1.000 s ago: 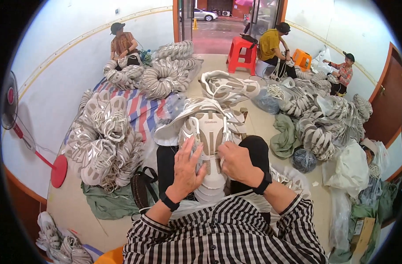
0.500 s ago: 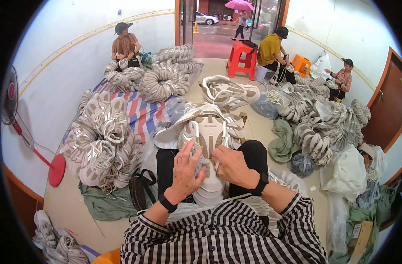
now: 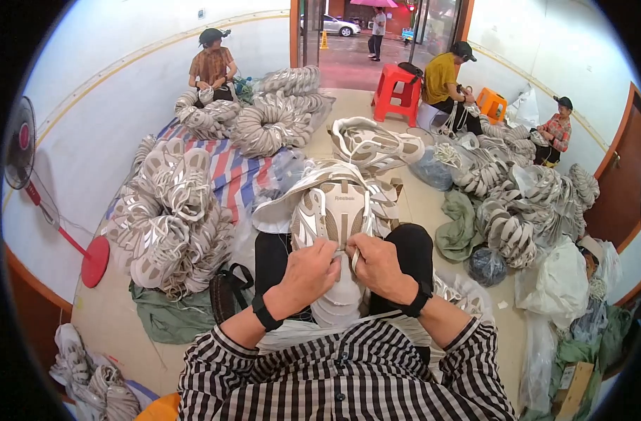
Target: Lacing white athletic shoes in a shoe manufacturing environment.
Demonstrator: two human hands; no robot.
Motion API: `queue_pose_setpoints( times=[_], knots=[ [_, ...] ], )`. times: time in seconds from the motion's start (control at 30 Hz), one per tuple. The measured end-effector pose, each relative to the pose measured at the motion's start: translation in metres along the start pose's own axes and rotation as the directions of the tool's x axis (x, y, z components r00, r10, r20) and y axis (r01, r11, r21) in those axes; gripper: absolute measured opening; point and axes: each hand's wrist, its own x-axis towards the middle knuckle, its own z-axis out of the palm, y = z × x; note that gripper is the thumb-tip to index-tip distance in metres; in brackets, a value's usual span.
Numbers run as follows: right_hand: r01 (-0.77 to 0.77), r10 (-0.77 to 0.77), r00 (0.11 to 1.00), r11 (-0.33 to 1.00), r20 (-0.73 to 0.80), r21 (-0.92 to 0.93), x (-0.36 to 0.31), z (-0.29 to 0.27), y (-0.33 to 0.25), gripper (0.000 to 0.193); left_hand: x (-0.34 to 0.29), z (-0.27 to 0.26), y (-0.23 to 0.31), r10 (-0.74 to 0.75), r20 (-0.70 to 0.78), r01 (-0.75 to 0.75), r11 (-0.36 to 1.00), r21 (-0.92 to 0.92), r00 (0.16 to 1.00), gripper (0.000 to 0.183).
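A beige and white shoe upper (image 3: pixel 332 212) lies over my lap, its tongue and side panels facing up, with pale layered pieces (image 3: pixel 334 309) stacked at its near end. My left hand (image 3: pixel 308 272) is closed in a pinch at the left edge of the upper's opening; what its fingertips grip is hidden. Close beside it, my right hand (image 3: pixel 383 266) is closed on a white shoelace (image 3: pixel 355 259), part of which shows along the fingers. The two hands almost meet over the middle of the upper. More shoe uppers (image 3: pixel 380 147) lie just beyond it.
Heaps of uppers lie at left (image 3: pixel 169 210) and right (image 3: pixel 513 210), with a striped sheet (image 3: pixel 225 179) under the left ones. A red stool (image 3: pixel 397 95), a standing fan (image 3: pixel 96 261) and plastic bags (image 3: pixel 555 281) stand around. Several people sit working farther off.
My left hand has gone from spread fingers on the upper to a closed pinch beside my right hand. The view has shifted slightly; outside, the walker with the umbrella has moved left.
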Motion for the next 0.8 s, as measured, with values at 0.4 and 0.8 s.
queue_pose_setpoints(
  times=[0.4, 0.8],
  knots=[
    [-0.226, 0.22, 0.974, 0.95, 0.051, 0.217, 0.003, 0.0, -0.006, 0.01, 0.022, -0.007, -0.015, -0.025, 0.266, 0.012, 0.999, 0.05, 0.964, 0.013],
    [-0.407, 0.265, 0.911, 0.7, 0.316, 0.586, 0.004, -0.021, 0.003, 0.034, -0.054, -0.117, -0.068, -0.231, 0.288, 0.075, 0.881, 0.467, 0.929, 0.013]
  ],
)
